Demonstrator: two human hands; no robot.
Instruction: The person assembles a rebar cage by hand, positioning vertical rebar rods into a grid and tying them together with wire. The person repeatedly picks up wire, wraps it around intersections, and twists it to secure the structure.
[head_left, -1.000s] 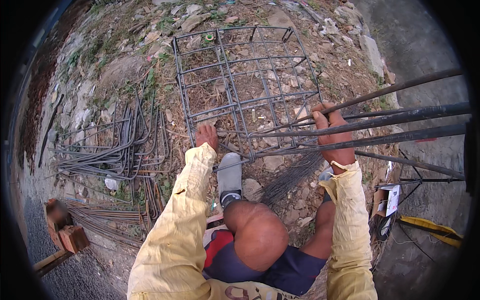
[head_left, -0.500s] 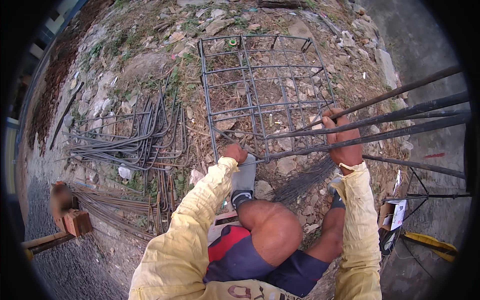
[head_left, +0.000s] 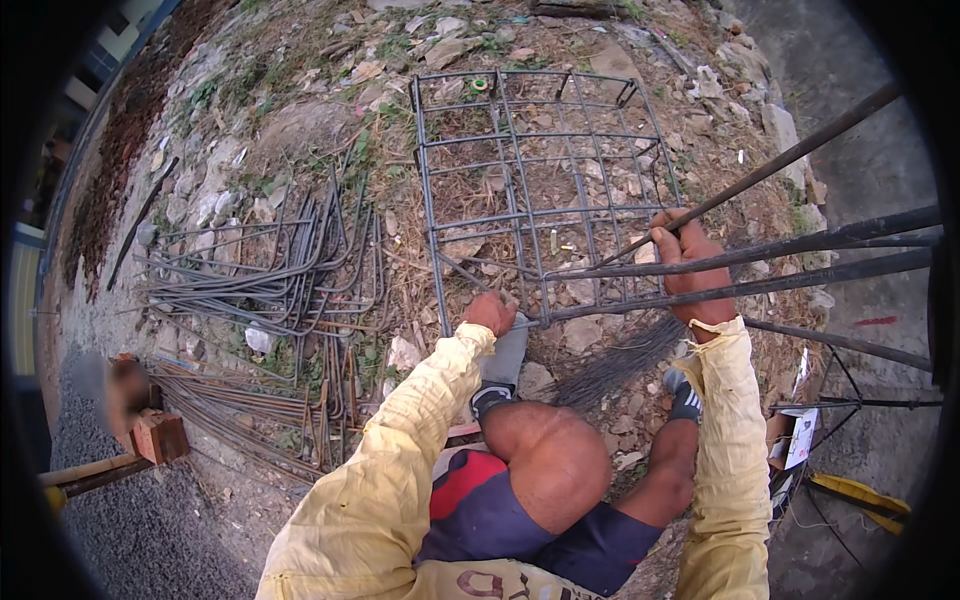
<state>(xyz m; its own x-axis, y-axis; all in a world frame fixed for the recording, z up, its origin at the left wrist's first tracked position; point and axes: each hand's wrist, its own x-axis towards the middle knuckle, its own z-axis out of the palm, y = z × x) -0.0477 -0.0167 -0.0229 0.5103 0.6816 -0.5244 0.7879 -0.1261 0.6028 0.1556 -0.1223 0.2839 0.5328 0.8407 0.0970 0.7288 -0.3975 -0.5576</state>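
- Steel bar cage (head_left: 531, 212) lies on rubble ground (head_left: 390, 255), upper centre of frame, beyond the worker's hands. Near edge faces them.
- Key relation: cage runs from that near edge toward top of frame. Fisheye bend, so from where I stand can't call which side is longer.
- Thin rod (head_left: 800, 150) slants from upper right down-left to the cage's near part. Thick bars (head_left: 850, 233) come in flatter, from right edge of frame to the near edge.
- Right hand (head_left: 690, 265): among the bars near the cage's lower-right corner, thumb and fingers closed round the thin rod. Nearer hand to the bars' right-hand run.
- Left hand (head_left: 490, 313): fingers curled, at the near edge, closer to the lower-left corner. Can't tell whether it's pinching anything.
- Bent bars (head_left: 290, 280) in a loose pile, left of frame. Dark bundle of thin rods (head_left: 620, 370) below the cage.
- Only container I see: open cardboard box (head_left: 797, 440), lower right. Contents can't be made out.
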